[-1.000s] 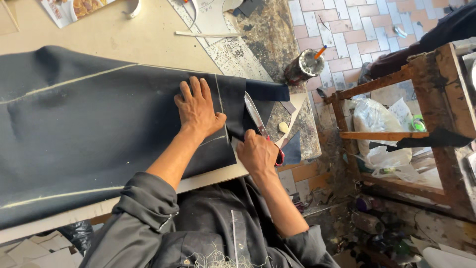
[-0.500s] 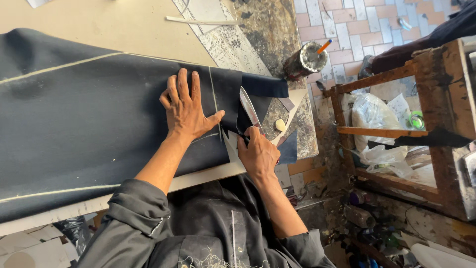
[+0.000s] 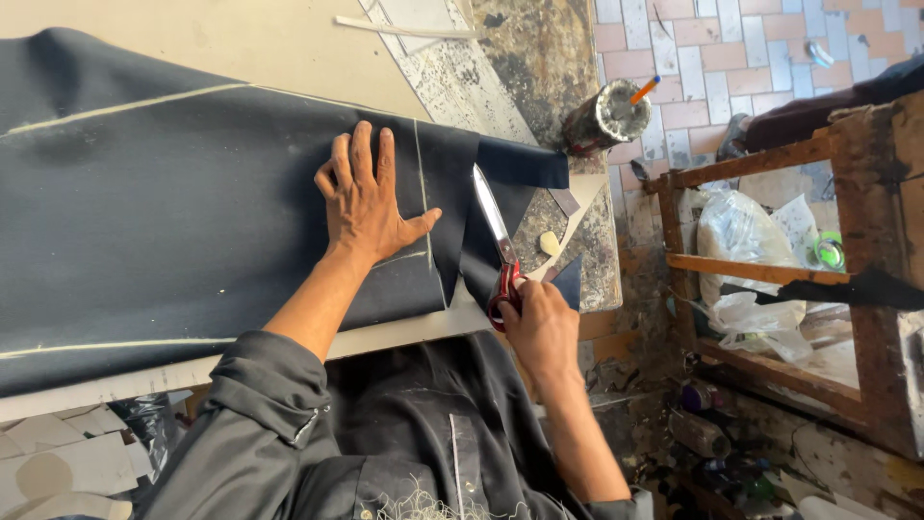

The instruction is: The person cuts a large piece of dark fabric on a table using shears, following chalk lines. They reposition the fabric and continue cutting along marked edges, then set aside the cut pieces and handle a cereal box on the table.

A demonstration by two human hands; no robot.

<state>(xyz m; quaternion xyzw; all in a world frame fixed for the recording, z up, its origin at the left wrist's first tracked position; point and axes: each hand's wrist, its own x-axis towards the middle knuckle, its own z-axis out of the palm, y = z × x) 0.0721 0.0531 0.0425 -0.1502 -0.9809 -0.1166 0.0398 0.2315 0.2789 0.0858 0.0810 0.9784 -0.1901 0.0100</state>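
Observation:
A dark navy cloth with pale chalk lines lies spread on the worktable. My left hand presses flat on it, fingers spread, just left of a chalk line. My right hand grips the red handles of large scissors, whose blades point away from me into a cut in the cloth's right end. A strip of cloth hangs to the right of the blades.
A small piece of tailor's chalk lies on the table's stained right end. A tin can holding an orange pen stands at the far corner. A wooden frame with plastic bags stands right; bottles litter the floor below.
The scissors have advanced along the cut near the chalk line. My left hand has stayed flat on the cloth, and the view has shifted slightly.

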